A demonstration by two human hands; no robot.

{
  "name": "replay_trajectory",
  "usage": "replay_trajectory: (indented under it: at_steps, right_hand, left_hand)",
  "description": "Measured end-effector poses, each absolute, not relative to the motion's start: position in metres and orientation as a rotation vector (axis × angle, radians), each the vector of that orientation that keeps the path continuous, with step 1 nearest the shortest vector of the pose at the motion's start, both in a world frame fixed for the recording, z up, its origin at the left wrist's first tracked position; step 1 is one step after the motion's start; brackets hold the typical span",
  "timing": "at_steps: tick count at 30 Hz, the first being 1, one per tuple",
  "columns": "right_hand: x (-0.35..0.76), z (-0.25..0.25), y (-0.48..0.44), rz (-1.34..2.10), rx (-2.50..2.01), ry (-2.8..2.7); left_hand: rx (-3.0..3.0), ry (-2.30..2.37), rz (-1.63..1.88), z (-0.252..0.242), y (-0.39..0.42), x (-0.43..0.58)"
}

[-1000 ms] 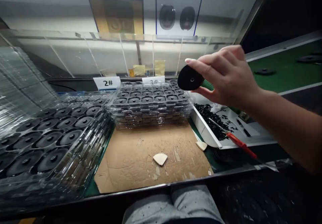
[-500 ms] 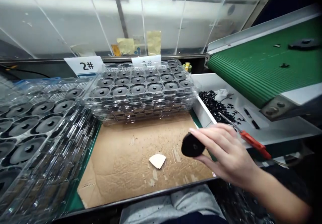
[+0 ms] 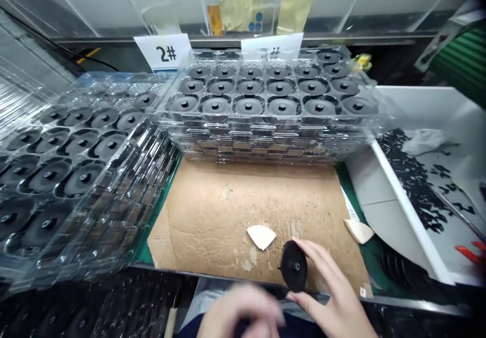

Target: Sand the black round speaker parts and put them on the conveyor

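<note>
Between the thumb and fingers of my right hand point(image 3: 330, 287) is a round black disc point(image 3: 293, 267) with a small raised hub at its centre. It is held tilted, nearly on edge, above the front of the cardboard sheet point(image 3: 212, 201). My left hand point(image 3: 243, 312) is in the foreground, just left of the disc and apart from it. Motion smears its fingers, so I cannot tell whether they hold anything. A cream wedge-shaped piece point(image 3: 261, 237) lies on the cardboard beyond both hands.
Stacked clear plastic trays point(image 3: 266, 130) with black discs stand at the back; more trays point(image 3: 94, 186) are at left. At right, a white bin point(image 3: 398, 201) contains small black parts point(image 3: 413, 181) and a red-handled tool point(image 3: 471, 253). Another cream wedge point(image 3: 359, 230) lies beside it.
My view has swung to the right-hand side less and lower, losing most of the green conveyor. My left hand has come into view. My right hand brought the disc nearer to me.
</note>
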State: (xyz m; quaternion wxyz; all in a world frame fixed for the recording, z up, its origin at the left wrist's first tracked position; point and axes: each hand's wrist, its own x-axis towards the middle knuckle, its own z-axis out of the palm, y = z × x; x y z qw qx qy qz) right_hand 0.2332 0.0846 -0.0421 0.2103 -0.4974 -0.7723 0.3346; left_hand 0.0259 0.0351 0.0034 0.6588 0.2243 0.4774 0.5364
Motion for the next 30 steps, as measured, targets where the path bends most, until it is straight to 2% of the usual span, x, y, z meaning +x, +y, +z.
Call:
replay_trajectory:
  at_steps: [9, 14, 19, 23, 25, 30]
  right_hand:
    - [0.178, -0.03, 0.101, 1.378, -1.141, -2.131]
    - [0.156, -0.022, 0.097, 1.45, -1.16, -2.101]
    - [0.165, -0.032, 0.1, 1.351, -1.189, -2.184]
    - [0.176, -0.063, 0.109, 0.888, -1.526, -2.148]
    - [0.174, -0.079, 0.107, 0.771, -1.507, -2.184]
    - [0.162, -0.087, 0.097, 0.836, -1.246, -2.244]
  left_hand:
    - [0.112, 1.004, 1.094, -0.029, 0.053, 0.022]
    - [0.019, 0.992, 1.097, -0.028, 0.046, 0.009]
    - [-0.018, 0.882, 1.188, -0.029, 0.042, 0.0]
    - [-0.035, 0.818, 1.277, -0.031, 0.036, -0.007]
    - [-0.05, 0.815, 1.313, -0.033, 0.032, -0.01]
    - [-0.098, 0.807, 1.388, -0.033, 0.023, -0.017]
